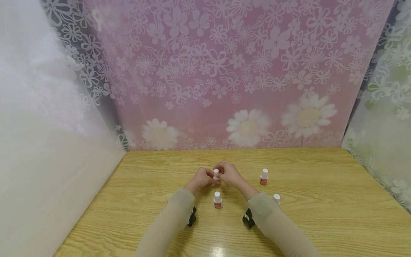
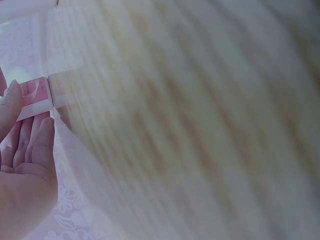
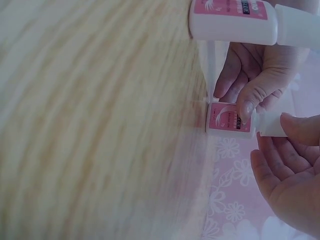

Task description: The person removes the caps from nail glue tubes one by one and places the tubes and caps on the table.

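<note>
A small white bottle with a pink-red label stands upright on the table, between both hands. My left hand pinches its body, with the thumb across the label in the left and right wrist views. The bottle's white cap is held by my right hand, between thumb and fingers. In the right wrist view, the cap sits at the bottle's neck; whether it is loose I cannot tell. A similar capped bottle stands nearer to me, between the forearms.
Another such bottle stands to the right of the hands. One more bottle is partly hidden behind the right sleeve. Black devices show at both forearms. A floral curtain borders the wooden table at the back.
</note>
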`<state>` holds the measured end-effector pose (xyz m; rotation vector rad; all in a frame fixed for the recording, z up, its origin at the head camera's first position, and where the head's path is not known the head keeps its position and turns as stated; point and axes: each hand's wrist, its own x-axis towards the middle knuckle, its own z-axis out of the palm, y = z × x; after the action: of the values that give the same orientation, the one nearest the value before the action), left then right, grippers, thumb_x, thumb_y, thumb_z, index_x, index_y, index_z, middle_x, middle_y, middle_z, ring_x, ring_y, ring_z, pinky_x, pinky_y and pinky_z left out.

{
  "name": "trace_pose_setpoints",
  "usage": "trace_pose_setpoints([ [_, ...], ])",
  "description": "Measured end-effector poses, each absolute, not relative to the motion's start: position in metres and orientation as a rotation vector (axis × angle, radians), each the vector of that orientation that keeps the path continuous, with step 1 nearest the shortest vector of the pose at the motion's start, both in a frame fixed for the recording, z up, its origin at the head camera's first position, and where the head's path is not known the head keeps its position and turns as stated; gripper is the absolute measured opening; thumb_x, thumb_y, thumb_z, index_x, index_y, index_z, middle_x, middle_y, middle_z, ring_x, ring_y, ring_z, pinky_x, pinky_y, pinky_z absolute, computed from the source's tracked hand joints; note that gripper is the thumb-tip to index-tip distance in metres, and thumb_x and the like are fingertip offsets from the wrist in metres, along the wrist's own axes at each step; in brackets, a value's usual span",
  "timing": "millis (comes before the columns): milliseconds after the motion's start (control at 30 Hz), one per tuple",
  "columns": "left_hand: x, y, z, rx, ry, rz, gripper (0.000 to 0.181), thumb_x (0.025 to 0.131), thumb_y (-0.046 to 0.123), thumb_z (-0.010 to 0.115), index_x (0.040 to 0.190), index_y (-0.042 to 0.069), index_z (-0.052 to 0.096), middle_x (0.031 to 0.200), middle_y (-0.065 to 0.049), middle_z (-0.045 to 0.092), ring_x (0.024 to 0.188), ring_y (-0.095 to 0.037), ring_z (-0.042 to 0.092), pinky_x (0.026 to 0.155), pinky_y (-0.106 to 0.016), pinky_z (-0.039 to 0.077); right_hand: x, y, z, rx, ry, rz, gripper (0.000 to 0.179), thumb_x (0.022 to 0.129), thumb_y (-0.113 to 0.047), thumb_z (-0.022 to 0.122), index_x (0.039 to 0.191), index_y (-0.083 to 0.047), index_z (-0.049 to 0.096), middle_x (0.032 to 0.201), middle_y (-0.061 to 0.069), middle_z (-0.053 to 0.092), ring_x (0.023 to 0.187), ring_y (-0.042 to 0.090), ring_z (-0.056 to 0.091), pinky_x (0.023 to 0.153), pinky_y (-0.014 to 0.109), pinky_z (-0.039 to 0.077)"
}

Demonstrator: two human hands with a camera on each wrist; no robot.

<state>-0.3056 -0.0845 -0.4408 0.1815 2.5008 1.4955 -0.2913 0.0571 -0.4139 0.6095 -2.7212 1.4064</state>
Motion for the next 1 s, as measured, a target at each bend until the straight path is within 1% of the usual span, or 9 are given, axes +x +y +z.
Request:
trace_pose_setpoints([
  [133,-0.3058,-0.0846,-0.4401,0.192,2.505,1.504,0.015,0.068,0.002,0.074,0.082,0.0,0.067,0.075,-0.003,0.064,0.064,-0.009,0.05,0.056,-0.021,0.041,-0.2905,0.0573,-0.4124,0.616,-2.709,1.398,0.016,0.077,0.004,0.063,0.093,0.003,0.061,0.082,0.007,0.06,0.08,0.021,0.057,0.068,0.034,0.046],
  [300,-0.3056,-0.0843,-0.441,0.188,2.492,1.547,0.014,0.071,-0.006,0.068,0.085,-0.004,0.067,0.074,-0.007,0.065,0.06,-0.008,0.05,0.055,-0.022,0.042,-0.2903,0.0565,-0.4128,0.553,-2.721,1.407,0.028,0.073,-0.007,0.072,0.097,0.003,0.061,0.083,0.006,0.061,0.079,0.019,0.056,0.068,0.033,0.046],
  [433,-0.3056,-0.0835,-0.4419,0.161,2.489,1.557,0.014,0.07,-0.005,0.07,0.084,-0.003,0.067,0.073,-0.006,0.065,0.062,-0.009,0.051,0.056,-0.022,0.042,-0.2906,0.0562,-0.4145,0.501,-2.721,1.401,0.026,0.071,-0.011,0.075,0.089,-0.001,0.06,0.078,0.003,0.06,0.074,0.016,0.056,0.065,0.031,0.045],
  [533,-0.3061,-0.083,-0.4432,0.16,2.449,1.588,0.014,0.069,-0.005,0.07,0.083,-0.003,0.067,0.073,-0.008,0.065,0.064,-0.009,0.053,0.057,-0.022,0.043,-0.2906,0.0563,-0.4157,0.484,-2.712,1.397,0.024,0.07,-0.011,0.076,0.084,-0.003,0.058,0.075,0.002,0.058,0.07,0.015,0.054,0.063,0.03,0.045],
  [667,-0.3063,-0.0828,-0.4446,0.165,2.403,1.621,0.015,0.069,-0.006,0.07,0.084,-0.004,0.067,0.073,-0.009,0.066,0.065,-0.009,0.055,0.058,-0.021,0.043,-0.2898,0.0568,-0.4156,0.467,-2.712,1.408,0.024,0.07,-0.01,0.075,0.083,-0.003,0.057,0.074,0.002,0.058,0.07,0.015,0.054,0.063,0.029,0.045],
  [833,-0.3055,-0.0847,-0.4429,0.198,2.46,1.563,0.017,0.069,-0.007,0.069,0.085,-0.003,0.068,0.074,-0.008,0.066,0.065,-0.009,0.053,0.059,-0.022,0.043,-0.2889,0.0569,-0.4145,0.464,-2.707,1.414,0.021,0.07,-0.008,0.074,0.081,-0.004,0.056,0.074,0.002,0.058,0.07,0.015,0.055,0.062,0.029,0.045],
  [1000,-0.3051,-0.0858,-0.4405,0.203,2.496,1.507,0.018,0.068,-0.003,0.07,0.086,0.0,0.069,0.078,-0.005,0.066,0.07,-0.01,0.051,0.062,-0.024,0.043,-0.2896,0.0567,-0.4158,0.487,-2.696,1.404,0.019,0.072,-0.006,0.073,0.08,-0.004,0.057,0.073,0.002,0.057,0.069,0.014,0.054,0.061,0.028,0.045],
])
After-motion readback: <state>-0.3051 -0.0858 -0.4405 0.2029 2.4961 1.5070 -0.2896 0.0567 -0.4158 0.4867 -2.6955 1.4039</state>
